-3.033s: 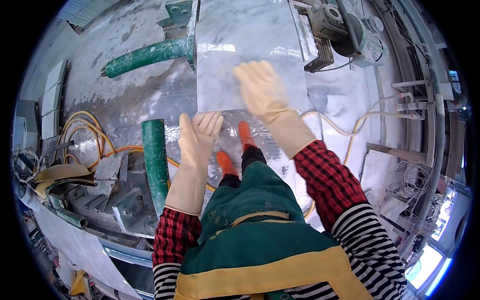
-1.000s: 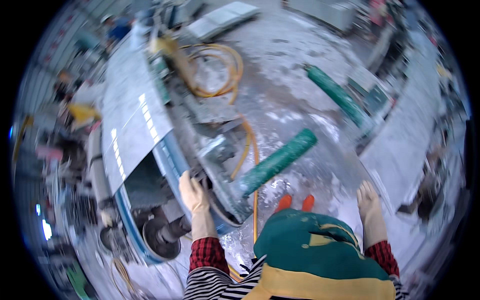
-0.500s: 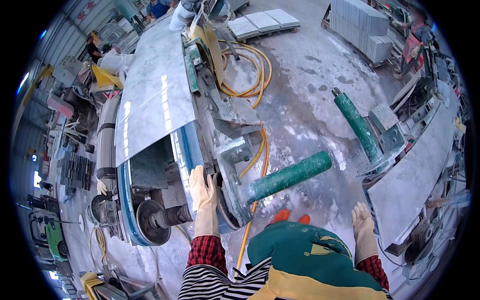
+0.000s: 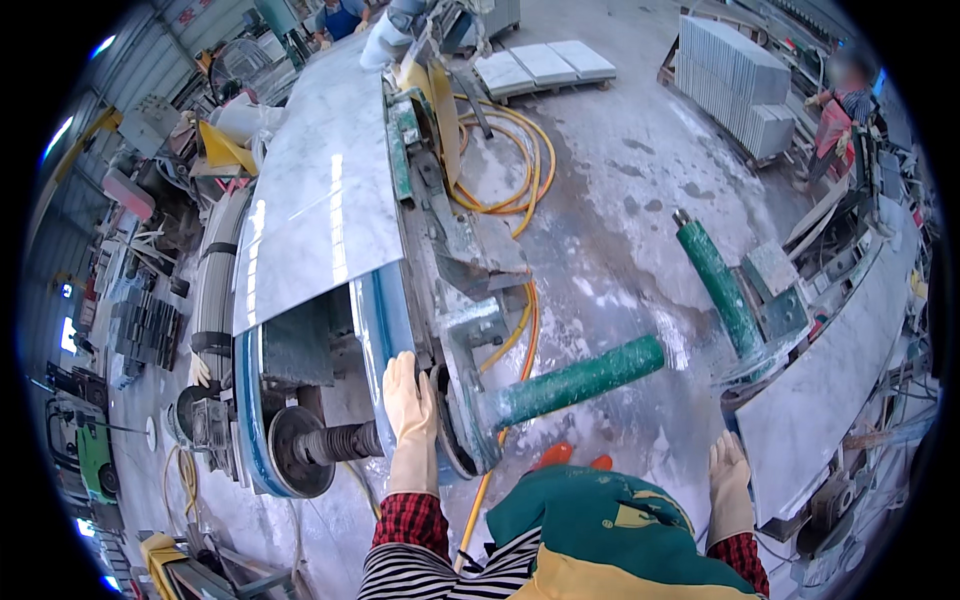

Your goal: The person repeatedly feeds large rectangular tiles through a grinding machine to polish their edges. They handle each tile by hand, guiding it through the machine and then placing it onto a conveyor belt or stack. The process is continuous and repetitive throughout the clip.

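My left hand (image 4: 408,398), in a long cream rubber glove, lies on the near end of a blue conveyor belt (image 4: 376,315), fingers stretched out, holding nothing. Beyond it, a large white-grey veined stone slab (image 4: 320,190) rests across the parallel belts, its near edge just ahead of my fingertips. A dark pulley wheel (image 4: 300,452) and ribbed shaft (image 4: 345,444) show to the left of my glove. My right hand (image 4: 729,468), gloved the same way, hangs fingers extended beside the near corner of another pale slab (image 4: 815,415); whether they touch I cannot tell.
A green roller (image 4: 580,380) juts out right of the conveyor; a second green roller (image 4: 718,285) stands farther right. Yellow and orange hoses (image 4: 535,190) coil on the wet floor. Stacked slabs (image 4: 730,85) stand behind. A co-worker (image 4: 838,120) is at far right, another (image 4: 340,18) at the back.
The whole view has shifted slightly, with most things lower in the picture. Both hands keep about the same places, the left on the belt end and the right beside the slab.
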Motion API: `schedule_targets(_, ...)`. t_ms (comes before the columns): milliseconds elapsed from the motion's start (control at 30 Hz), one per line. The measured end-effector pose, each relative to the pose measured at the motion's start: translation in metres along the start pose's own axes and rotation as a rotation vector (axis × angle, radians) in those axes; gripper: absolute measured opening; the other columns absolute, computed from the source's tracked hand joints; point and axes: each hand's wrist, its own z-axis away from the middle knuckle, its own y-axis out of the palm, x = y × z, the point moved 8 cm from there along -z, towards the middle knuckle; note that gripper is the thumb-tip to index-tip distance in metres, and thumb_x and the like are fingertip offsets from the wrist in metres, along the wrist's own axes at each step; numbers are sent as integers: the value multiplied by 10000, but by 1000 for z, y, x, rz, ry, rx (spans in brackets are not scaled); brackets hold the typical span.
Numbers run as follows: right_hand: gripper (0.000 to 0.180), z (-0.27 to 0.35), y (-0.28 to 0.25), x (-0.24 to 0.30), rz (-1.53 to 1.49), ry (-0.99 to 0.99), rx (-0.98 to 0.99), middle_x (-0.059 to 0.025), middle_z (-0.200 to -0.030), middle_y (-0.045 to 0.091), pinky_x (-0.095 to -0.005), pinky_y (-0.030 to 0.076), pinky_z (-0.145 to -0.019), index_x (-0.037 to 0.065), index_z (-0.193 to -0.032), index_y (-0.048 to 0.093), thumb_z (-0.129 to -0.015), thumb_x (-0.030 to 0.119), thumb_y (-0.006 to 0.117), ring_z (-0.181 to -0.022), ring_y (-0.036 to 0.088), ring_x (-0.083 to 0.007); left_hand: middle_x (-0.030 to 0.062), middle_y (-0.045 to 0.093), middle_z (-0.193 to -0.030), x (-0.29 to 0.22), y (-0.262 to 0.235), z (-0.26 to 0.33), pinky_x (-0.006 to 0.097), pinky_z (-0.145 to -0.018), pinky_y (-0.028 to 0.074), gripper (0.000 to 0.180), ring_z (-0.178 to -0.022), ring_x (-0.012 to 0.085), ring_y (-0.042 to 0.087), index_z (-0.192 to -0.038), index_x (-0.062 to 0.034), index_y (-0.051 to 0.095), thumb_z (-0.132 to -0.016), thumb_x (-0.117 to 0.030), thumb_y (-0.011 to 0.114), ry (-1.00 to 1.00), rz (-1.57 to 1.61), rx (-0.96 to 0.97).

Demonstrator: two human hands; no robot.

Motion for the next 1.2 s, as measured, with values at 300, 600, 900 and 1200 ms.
schedule_targets(300,550,-8,-1,0,12,-14,17,-188,-1578,413,-456,324,-1222,-24,-1507,396,-967,-2,500,-1477,366,-349,241,602,-1331,0,-2,2,501,-1112,390,394,-1272,440,527,-1316,25,570,-932,-62,587,-38,37,19)
schedule_targets(600,542,-27,-4,-4,15,5,81,-147,-1606,387,-439,320,-1227,4,-1544,354,-1011,30,448,-1490,353,-326,232,602,-1348,-1,-4,6,498,-1132,376,416,-1290,439,524,-1327,13,579,-939,-130,622,-74,31,27)
schedule_targets(900,564,-14,15,-12,50,48,58,-143,-1617,370,-442,301,-1232,14,-1555,338,-1003,36,448,-1506,323,-321,230,604,-1336,-1,-7,8,509,-1124,380,429,-1282,438,524,-1317,20,581,-919,-127,648,-62,31,23)
schedule_targets(1200,567,7,30,-30,136,64,35,-140,-1580,423,-455,336,-1201,31,-1544,369,-986,35,471,-1455,396,-317,220,593,-1339,-5,-13,7,514,-1125,371,439,-1280,438,510,-1300,13,585,-891,-119,672,-57,29,46)
